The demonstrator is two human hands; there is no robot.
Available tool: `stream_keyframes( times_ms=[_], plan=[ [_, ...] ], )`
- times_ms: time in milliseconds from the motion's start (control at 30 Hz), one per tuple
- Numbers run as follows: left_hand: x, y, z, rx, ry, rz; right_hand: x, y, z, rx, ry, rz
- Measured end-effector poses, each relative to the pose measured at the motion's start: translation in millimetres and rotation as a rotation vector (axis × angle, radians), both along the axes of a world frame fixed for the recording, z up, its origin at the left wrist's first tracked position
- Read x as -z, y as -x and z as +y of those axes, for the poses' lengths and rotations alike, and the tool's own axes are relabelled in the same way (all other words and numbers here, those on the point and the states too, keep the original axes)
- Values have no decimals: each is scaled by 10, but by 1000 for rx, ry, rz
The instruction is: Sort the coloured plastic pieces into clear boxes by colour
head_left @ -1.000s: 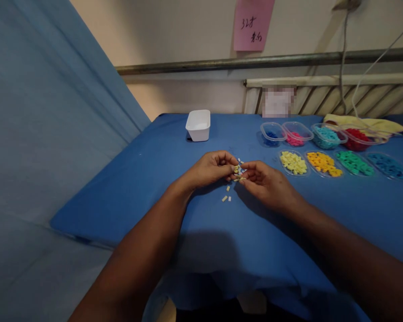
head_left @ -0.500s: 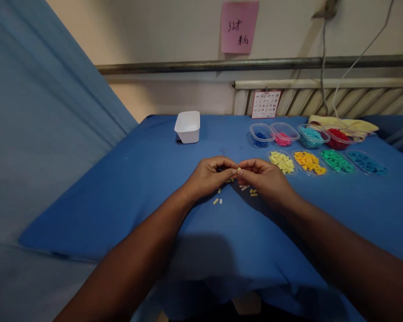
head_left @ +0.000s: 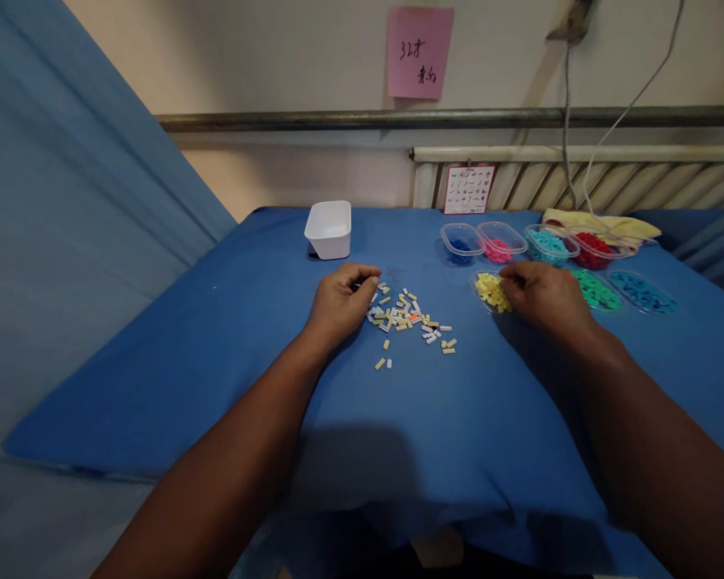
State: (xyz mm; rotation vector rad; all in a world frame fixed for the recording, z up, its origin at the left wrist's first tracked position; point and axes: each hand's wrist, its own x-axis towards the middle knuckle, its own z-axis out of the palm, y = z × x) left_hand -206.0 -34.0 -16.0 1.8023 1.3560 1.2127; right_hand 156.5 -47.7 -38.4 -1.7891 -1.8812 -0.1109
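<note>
A loose pile of small yellow and white bricks (head_left: 405, 316) lies on the blue table cloth (head_left: 217, 346). My left hand (head_left: 338, 301) rests at the pile's left edge, fingers curled, thumb and forefinger pinched at the nearest pieces. My right hand (head_left: 543, 293) sits over the tray of yellow bricks (head_left: 488, 291), fingers bent down into it. What either hand pinches is too small to make out.
A white tub (head_left: 329, 228) stands at the back left. Clear tubs hold blue (head_left: 460, 244), pink (head_left: 498, 242), teal (head_left: 549, 244) and red bricks (head_left: 594, 246); green (head_left: 597, 291) and blue trays (head_left: 643, 291) lie on the right. A blue curtain (head_left: 66, 241) hangs left.
My hands were together over the pile, pinching pieces. The right hand has moved right to the yellow tray, uncovering the pile. The left hand has stayed by the pile.
</note>
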Motion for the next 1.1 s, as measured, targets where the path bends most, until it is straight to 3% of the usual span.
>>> stream_keyframes(
  times_ms=[167, 267, 467, 600, 733, 867, 933, 1000, 1100],
  plan=[
    [54, 83, 55, 48, -126, 205, 73, -1, 36, -3, 83, -82],
    [88, 155, 112, 17, -159, 220, 77, -19, 37, -11, 97, -83],
    [162, 263, 242, -100, 75, 60, -18, 32, -21, -34, -14, -48],
    [186, 167, 210, -24, 163, -2, -52, 339, -119, -245, -69, 62],
    [196, -40, 101, 100, 208, -107, 74, 831, -263, -569, 28, 143],
    [170, -174, 16, 237, 223, -287, 180, 1162, -394, -681, 209, 208],
    [153, -165, 23, 226, 191, -307, 166, 1210, -427, -727, 278, 289],
    [157, -126, 66, 165, 170, -300, 131, 1211, -426, -722, 314, 418],
    [204, -109, 131, 125, 216, -357, 110, 1226, -366, -524, 284, 593]
  ],
)
